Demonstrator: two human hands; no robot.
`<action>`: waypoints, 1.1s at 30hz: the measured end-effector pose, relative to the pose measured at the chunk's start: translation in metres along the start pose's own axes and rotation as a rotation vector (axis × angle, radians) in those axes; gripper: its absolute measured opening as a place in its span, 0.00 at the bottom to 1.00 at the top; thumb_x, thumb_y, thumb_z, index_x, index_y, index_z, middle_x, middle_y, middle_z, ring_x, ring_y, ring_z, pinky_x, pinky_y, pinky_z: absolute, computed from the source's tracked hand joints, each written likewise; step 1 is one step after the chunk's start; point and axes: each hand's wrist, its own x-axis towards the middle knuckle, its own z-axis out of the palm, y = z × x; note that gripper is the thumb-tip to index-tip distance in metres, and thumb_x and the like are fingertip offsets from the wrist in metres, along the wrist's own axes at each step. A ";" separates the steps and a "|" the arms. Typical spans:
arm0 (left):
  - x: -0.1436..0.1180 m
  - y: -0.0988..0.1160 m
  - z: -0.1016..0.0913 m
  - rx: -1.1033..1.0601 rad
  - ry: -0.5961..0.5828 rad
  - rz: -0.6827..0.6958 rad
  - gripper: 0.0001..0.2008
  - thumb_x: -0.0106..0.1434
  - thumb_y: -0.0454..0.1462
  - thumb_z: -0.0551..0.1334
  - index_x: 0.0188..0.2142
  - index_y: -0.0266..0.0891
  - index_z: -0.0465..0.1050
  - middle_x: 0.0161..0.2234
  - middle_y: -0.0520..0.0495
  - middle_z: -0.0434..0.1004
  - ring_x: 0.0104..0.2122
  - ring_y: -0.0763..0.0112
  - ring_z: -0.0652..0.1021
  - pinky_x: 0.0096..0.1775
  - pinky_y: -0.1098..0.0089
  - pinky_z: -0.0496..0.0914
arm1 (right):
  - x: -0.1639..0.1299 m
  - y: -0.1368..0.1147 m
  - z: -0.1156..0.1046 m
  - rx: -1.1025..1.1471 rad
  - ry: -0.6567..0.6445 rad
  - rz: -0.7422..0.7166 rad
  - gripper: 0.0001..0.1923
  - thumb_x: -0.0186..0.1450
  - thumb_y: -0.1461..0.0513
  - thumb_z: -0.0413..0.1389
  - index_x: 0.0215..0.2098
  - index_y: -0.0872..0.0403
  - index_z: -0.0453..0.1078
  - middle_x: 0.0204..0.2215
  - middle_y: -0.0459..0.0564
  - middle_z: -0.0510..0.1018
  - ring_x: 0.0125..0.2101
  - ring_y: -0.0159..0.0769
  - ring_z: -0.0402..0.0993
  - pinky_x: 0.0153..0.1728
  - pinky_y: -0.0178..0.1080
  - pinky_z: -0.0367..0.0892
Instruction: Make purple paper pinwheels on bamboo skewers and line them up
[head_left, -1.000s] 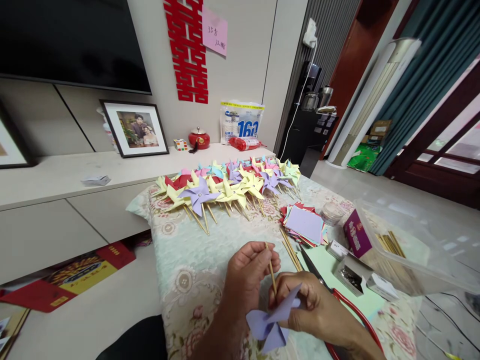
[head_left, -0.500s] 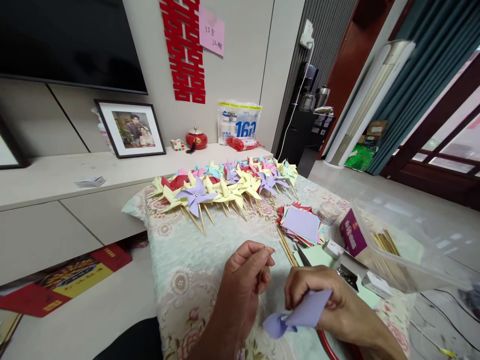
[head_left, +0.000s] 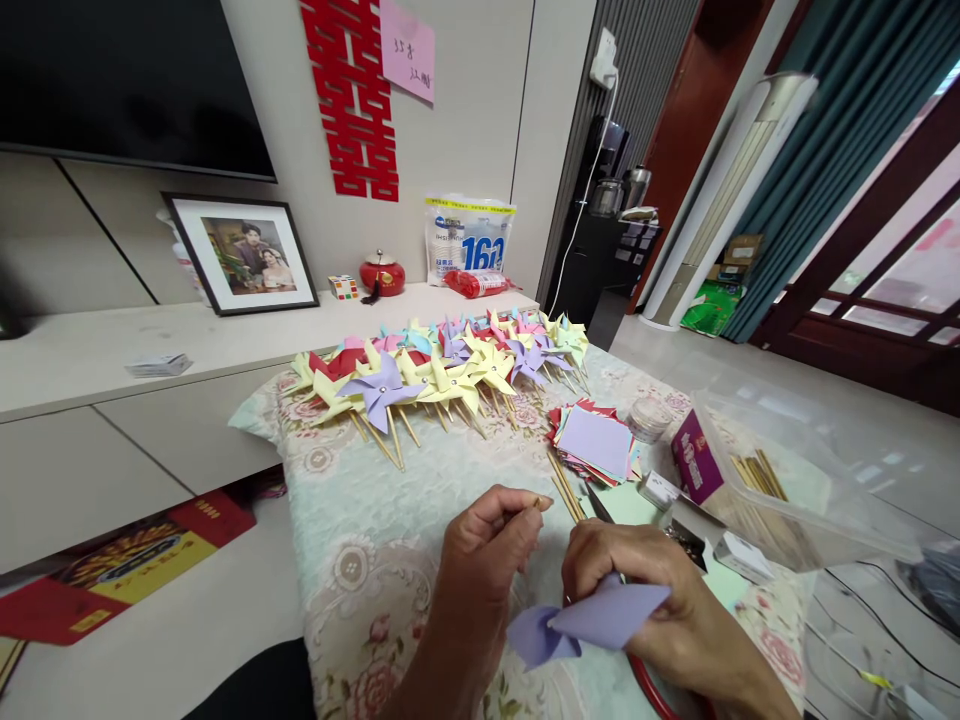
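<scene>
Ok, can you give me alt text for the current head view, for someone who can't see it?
A person's right hand holds a purple paper pinwheel beside the left hand, which pinches a thin stick, over a floral tablecloth. Beyond them lie many colorful pinwheels; at the right are stacked paper squares and a clear bin of sticks.

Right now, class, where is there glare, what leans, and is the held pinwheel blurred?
Head view: bright glare on the floor; head view: the air conditioner leans, likely lens distortion; head view: the purple pinwheel in the right hand looks fairly sharp.
</scene>
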 end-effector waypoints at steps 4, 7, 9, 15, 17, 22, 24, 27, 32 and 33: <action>0.001 -0.001 -0.001 0.045 -0.030 0.076 0.04 0.49 0.36 0.69 0.26 0.37 0.81 0.19 0.53 0.72 0.19 0.80 0.64 0.24 0.76 0.58 | -0.002 0.001 -0.001 0.014 0.028 0.020 0.06 0.65 0.63 0.59 0.29 0.53 0.69 0.25 0.45 0.75 0.26 0.30 0.70 0.29 0.33 0.62; 0.001 -0.004 -0.001 0.052 -0.037 0.094 0.05 0.51 0.37 0.69 0.27 0.37 0.82 0.21 0.52 0.74 0.21 0.79 0.66 0.25 0.76 0.59 | -0.005 0.001 -0.003 0.060 0.052 0.009 0.05 0.64 0.64 0.59 0.30 0.53 0.70 0.26 0.45 0.75 0.26 0.31 0.71 0.29 0.34 0.64; 0.002 -0.008 -0.001 0.030 -0.026 0.076 0.05 0.52 0.37 0.69 0.28 0.38 0.83 0.20 0.53 0.73 0.21 0.79 0.66 0.25 0.76 0.59 | -0.006 0.001 -0.005 0.078 0.059 -0.008 0.05 0.64 0.66 0.59 0.30 0.53 0.70 0.26 0.46 0.76 0.27 0.31 0.71 0.29 0.34 0.65; 0.001 -0.012 -0.001 0.069 -0.068 0.147 0.04 0.53 0.34 0.68 0.29 0.39 0.83 0.20 0.52 0.73 0.21 0.78 0.68 0.25 0.76 0.62 | -0.003 -0.006 -0.007 -0.067 0.114 -0.121 0.05 0.64 0.68 0.59 0.32 0.53 0.71 0.28 0.48 0.76 0.30 0.34 0.73 0.30 0.35 0.65; -0.002 -0.009 -0.001 0.107 -0.115 0.231 0.05 0.53 0.32 0.67 0.29 0.40 0.84 0.26 0.50 0.76 0.25 0.75 0.73 0.28 0.75 0.65 | -0.002 -0.009 -0.007 -0.145 0.142 -0.175 0.03 0.65 0.67 0.58 0.33 0.54 0.71 0.28 0.49 0.75 0.30 0.35 0.72 0.30 0.37 0.65; -0.013 0.003 0.002 0.249 -0.194 0.319 0.07 0.56 0.31 0.65 0.31 0.41 0.84 0.28 0.48 0.76 0.29 0.71 0.75 0.30 0.73 0.67 | -0.004 -0.011 -0.007 -0.261 0.213 -0.276 0.04 0.67 0.67 0.54 0.37 0.55 0.72 0.31 0.51 0.75 0.33 0.38 0.72 0.34 0.41 0.66; -0.016 0.006 0.003 0.276 -0.203 0.307 0.07 0.56 0.30 0.65 0.31 0.40 0.83 0.28 0.49 0.76 0.28 0.72 0.74 0.30 0.73 0.67 | -0.005 -0.011 -0.007 -0.289 0.242 -0.282 0.07 0.65 0.70 0.55 0.38 0.54 0.72 0.33 0.52 0.75 0.35 0.38 0.72 0.35 0.42 0.67; -0.019 0.007 0.005 0.267 -0.209 0.268 0.05 0.56 0.31 0.65 0.30 0.40 0.81 0.27 0.50 0.76 0.27 0.73 0.73 0.30 0.73 0.67 | -0.004 -0.014 -0.007 -0.326 0.282 -0.271 0.10 0.63 0.72 0.55 0.38 0.54 0.73 0.34 0.51 0.75 0.35 0.39 0.72 0.36 0.42 0.68; -0.020 0.008 0.007 0.264 -0.221 0.251 0.03 0.56 0.31 0.66 0.29 0.40 0.80 0.27 0.51 0.75 0.26 0.73 0.73 0.30 0.73 0.67 | 0.001 -0.020 -0.007 -0.345 0.352 -0.298 0.10 0.62 0.72 0.55 0.35 0.54 0.73 0.31 0.50 0.75 0.32 0.38 0.72 0.33 0.41 0.68; -0.020 0.008 0.007 0.271 -0.222 0.254 0.03 0.56 0.31 0.66 0.29 0.39 0.80 0.26 0.51 0.75 0.26 0.73 0.73 0.30 0.73 0.67 | 0.001 -0.020 -0.007 -0.342 0.359 -0.300 0.10 0.62 0.73 0.54 0.35 0.54 0.73 0.31 0.50 0.75 0.32 0.38 0.73 0.33 0.41 0.68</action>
